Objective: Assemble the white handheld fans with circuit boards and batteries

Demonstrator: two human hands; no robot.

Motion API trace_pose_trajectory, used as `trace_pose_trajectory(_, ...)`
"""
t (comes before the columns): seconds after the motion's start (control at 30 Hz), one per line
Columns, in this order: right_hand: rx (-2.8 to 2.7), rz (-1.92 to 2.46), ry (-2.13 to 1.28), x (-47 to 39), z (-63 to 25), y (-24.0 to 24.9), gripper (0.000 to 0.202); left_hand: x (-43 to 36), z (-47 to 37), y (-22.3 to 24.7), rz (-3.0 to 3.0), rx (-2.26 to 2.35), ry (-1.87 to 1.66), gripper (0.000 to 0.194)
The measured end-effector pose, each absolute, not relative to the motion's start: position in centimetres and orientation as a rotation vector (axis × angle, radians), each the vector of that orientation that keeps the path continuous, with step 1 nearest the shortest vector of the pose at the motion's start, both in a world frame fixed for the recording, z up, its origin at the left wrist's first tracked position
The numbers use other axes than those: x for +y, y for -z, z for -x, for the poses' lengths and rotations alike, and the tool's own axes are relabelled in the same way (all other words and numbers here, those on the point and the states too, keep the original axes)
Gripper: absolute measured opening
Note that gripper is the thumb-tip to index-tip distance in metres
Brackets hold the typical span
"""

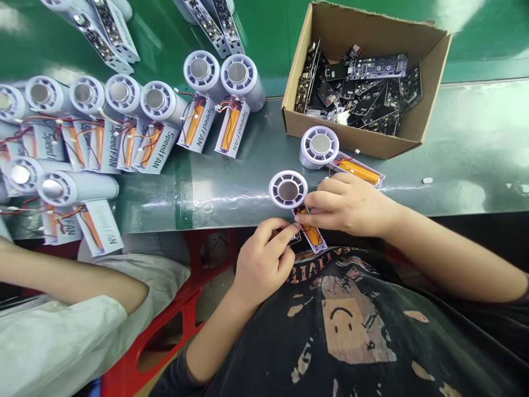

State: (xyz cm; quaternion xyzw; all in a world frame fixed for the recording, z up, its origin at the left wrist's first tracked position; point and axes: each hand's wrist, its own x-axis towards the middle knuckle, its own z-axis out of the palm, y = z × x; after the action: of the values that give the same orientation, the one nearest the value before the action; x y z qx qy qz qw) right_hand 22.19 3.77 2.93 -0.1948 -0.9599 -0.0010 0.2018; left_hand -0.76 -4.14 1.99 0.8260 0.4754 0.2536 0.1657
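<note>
The right hand (349,204) has a small fan (288,190) in its grip by the tabletop (227,193). The left hand (265,262) is beside it, its grip too hidden to tell

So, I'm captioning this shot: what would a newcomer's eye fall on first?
Probably the open cardboard box, heaped with circuit boards, right of centre near the top. Next, the crowd of pale fans on the left of the green table, many showing orange parts. Then the left hand and right hand, meeting at one fan unit by the table's near edge.
</note>
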Motion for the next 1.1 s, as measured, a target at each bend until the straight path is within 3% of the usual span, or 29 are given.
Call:
trace_pose_trajectory(0.23,-2.871,0.238,0.143,5.6,-21.2,-4.3,0.025,-4.6,0.8,-1.6,-2.363,1.418,-0.662,0.039)
trace_pose_trajectory(0.5,-2.979,0.319,-0.15,6.5,-21.2,-5.8,0.027,-4.4,0.8,-2.0,-2.445,1.321,-0.521,0.044)
trace_pose_trajectory(0.77,-2.148,0.896,-0.911,3.0,-20.4,-3.5,0.015,-4.1,0.7,-2.2,-2.428,1.242,-0.526,0.044)
trace_pose_trajectory(1.1,-1.663,1.162,-1.222,0.3,-20.8,-3.1,0.023,-3.7,1.2,-1.3,-1.862,1.312,-0.868,0.041)
